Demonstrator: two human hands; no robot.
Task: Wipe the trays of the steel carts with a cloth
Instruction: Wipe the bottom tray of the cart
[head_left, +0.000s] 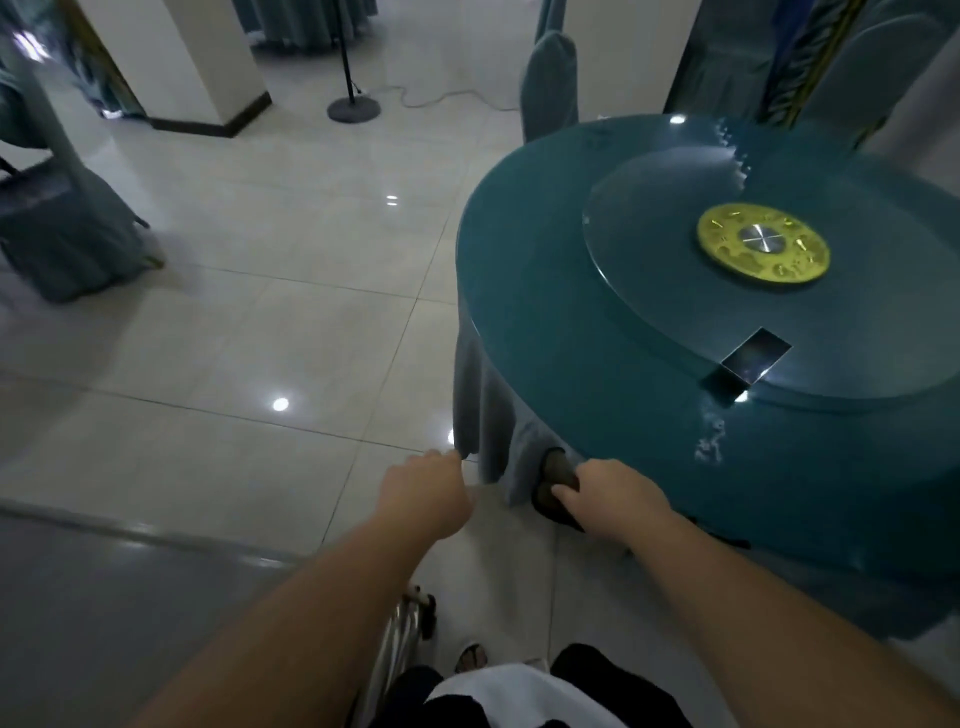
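1. At the bottom centre of the frame, dark trousers and a white garment; just left of them, a shiny steel cart (397, 642) frame with a small black wheel, mostly hidden by the left forearm, trays out of sight.
2. Reaching forward at lower centre, left hand (423, 493), fingers curled downward with nothing visible in them; too hidden to tell more.
3. Just right of it, right hand (613, 496), fingers closed around a dark brown cloth (558, 480) that hangs below the knuckles, close beside the table's skirt.
4. Filling the right half of the frame, a round table (545, 291) under a teal cover, its skirt falling in folds to the floor near both hands.
5. On the table top, a glass turntable (649, 218) with a gold disc (762, 250) at its centre and a small dark card (753, 358) at its near edge.
6. Across the left and middle, glossy pale tile floor (234, 322) with bright light spots; a grey strip at lower left.
7. At middle left, a chair (67, 228) in a grey-blue cover.
8. At the top, a white pillar (182, 57) with a dark base, a black stand (353, 106) with a round foot and a trailing cable, another covered chair (550, 78), and teal drapes at upper right.
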